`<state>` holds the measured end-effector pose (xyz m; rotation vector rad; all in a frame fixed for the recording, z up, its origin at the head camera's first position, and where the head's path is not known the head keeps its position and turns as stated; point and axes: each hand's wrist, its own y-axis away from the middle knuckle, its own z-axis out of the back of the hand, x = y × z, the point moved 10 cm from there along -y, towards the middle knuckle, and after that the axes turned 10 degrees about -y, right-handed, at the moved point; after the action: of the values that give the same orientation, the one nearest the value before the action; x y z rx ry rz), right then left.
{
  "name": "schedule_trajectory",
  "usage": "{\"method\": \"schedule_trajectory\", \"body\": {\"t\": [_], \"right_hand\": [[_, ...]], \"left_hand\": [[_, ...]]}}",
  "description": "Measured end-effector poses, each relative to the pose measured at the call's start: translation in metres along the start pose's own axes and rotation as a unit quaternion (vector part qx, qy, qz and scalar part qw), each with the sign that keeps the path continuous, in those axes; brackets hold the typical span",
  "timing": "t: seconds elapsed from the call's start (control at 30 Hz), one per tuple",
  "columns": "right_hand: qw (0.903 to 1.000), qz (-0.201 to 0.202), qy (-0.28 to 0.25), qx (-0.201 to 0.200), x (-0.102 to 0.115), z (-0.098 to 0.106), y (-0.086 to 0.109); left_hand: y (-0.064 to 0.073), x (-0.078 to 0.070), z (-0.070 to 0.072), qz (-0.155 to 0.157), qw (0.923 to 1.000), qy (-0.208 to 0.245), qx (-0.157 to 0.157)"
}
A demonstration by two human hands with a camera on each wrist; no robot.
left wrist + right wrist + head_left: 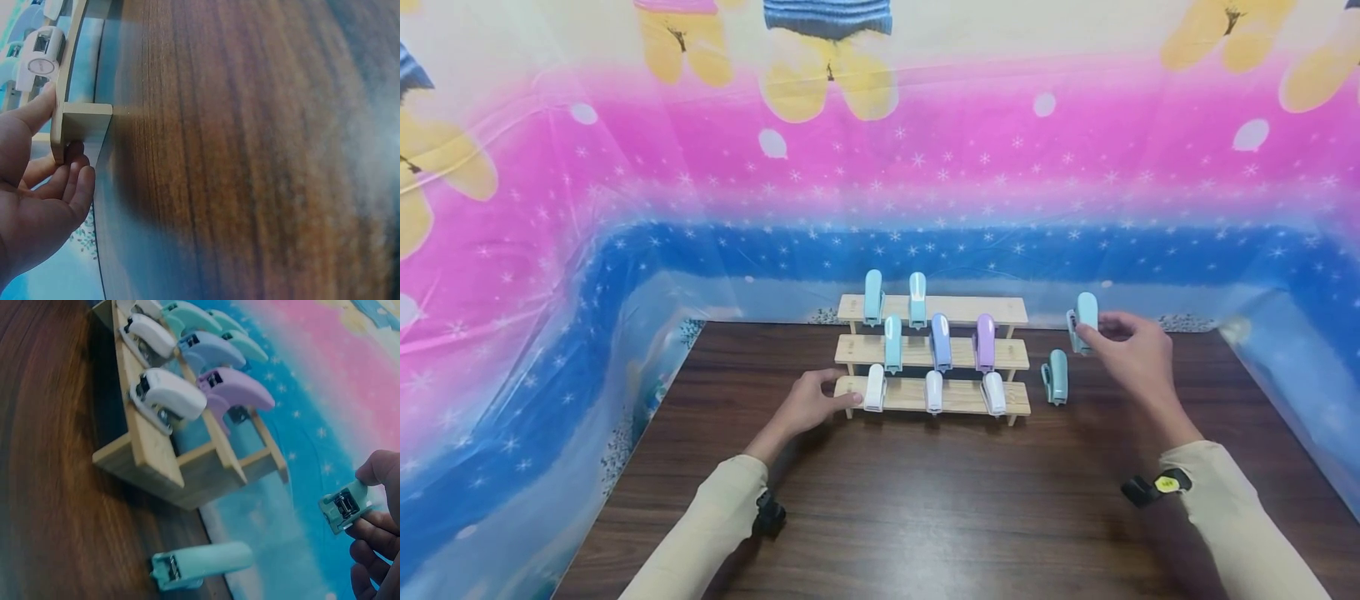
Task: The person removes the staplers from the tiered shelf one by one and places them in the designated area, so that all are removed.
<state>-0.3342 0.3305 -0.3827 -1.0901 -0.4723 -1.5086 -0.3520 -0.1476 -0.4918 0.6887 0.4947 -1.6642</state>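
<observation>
Pinching a mint stapler (1087,310), the right hand (1138,350) holds it apart from the wooden rack (960,395), right of the top shelf (976,310), long axis seemingly parallel to the shelved staplers (985,340), while the left hand (808,403) grips the left end.

The left wrist view cut off the stand (74,50) above the fingers (81,194) and blurred the tabletop (337,156) to their right.

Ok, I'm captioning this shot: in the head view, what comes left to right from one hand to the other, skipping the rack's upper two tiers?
Left hand, left white stapler, middle white stapler, right white stapler, loose teal stapler, held teal stapler, right hand.
</observation>
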Motion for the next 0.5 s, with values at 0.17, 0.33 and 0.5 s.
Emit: {"method": "schedule_trajectory", "body": {"t": [0.17, 0.33, 0.5], "right_hand": [[0.9999, -0.005, 0.012, -0.003, -0.015, 0.004, 0.002], [0.9996, -0.018, 0.022, 0.004, -0.033, 0.003, 0.007], [0.9994, -0.024, 0.026, 0.003, -0.047, 0.000, 0.011]], "left_hand": [[0.001, 0.000, -0.001, 0.001, 1.0000, 0.006, 0.004], [0.001, 0.001, -0.001, -0.001, 0.9999, 0.014, 0.005], [0.001, 0.000, -0.001, -0.006, 0.9998, 0.018, 0.008]]}}
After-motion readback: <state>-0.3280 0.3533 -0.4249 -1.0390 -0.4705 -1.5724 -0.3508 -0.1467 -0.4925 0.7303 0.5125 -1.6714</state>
